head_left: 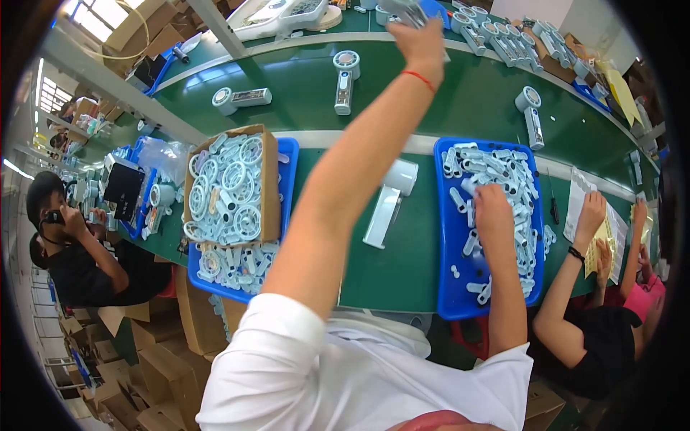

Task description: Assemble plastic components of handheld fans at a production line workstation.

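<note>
My left hand (420,43) reaches far across the green conveyor, a red string on its wrist. Its fingers close around a light-grey plastic housing (408,11), smeared by motion. My right hand (493,208) is low over a blue tray (444,287) of small white plastic parts (496,161). Its fingers are pinched together, with a blurred small white plastic part (469,187) at their tips. On the green table between my arms lies a white housing (383,215) with a round head and a straight handle, partly covered by my left forearm.
Handheld fan units (343,90) lie spaced along the conveyor (287,75). A cardboard box (269,187) of white rings and parts stands on another blue tray (289,154) at left. A screwdriver (554,205) lies right. Co-workers sit either side; one's hand (591,212) holds sheets.
</note>
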Demonstrator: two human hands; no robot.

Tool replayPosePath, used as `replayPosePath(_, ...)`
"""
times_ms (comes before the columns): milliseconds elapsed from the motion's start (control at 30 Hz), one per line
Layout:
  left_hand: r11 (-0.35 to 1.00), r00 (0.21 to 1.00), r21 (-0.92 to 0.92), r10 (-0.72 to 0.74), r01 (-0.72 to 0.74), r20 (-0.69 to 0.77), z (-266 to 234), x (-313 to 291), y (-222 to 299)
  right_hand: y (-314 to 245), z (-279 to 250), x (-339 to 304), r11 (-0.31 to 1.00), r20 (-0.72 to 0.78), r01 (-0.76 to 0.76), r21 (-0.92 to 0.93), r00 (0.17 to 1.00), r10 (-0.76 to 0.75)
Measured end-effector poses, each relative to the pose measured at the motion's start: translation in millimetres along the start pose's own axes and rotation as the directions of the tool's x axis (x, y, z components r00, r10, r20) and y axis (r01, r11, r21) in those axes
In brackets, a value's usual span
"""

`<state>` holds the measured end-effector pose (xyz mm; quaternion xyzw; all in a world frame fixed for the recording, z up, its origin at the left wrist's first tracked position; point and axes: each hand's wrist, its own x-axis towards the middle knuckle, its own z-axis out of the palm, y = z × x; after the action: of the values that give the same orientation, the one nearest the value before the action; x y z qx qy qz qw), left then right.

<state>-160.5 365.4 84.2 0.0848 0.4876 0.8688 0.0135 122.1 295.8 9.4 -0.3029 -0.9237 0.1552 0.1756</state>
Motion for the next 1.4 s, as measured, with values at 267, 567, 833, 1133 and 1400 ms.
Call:
replayPosePath(267, 0.993, 0.961, -0.109, -0.005, 0.037, 0.278, -229.4, -111.5, 193.9, -87.0, -3.4, -57.2, 0.840, 0.256, 0.043, 0.541, 0.943, -0.213)
replayPosePath(567, 0.876, 0.811, 0.166, -0.483, 0.453, 0.331, -366.9, -237.0, 148.4, -108.5, 33.5, -116.1, 0.868, 0.288, 0.496, -0.020, 0.834, -0.470)
replayPosePath(833, 0.812, 0.651, 0.254, -0.576, 0.526, 0.494, -342.8, -234.1, 116.3, -101.1, 22.6, -110.1, 0.721, 0.197, 0.691, -0.042, 0.714, -0.672)
replayPosePath(1133, 0.944, 0.736, 0.241, -0.328, 0.227, 0.593, -349.3, -237.8, 99.8, -144.8, 26.4, -113.9, 0.420, 0.397, -0.386, 0.821, 0.915, 0.065)
replayPosePath(1400, 0.869, 0.700, 0.494, -0.357, 0.007, 0.619, -341.2, -236.7, 108.3, -144.9, 22.2, -111.8, 0.556, 0.368, -0.364, 0.747, 0.923, 0.111)
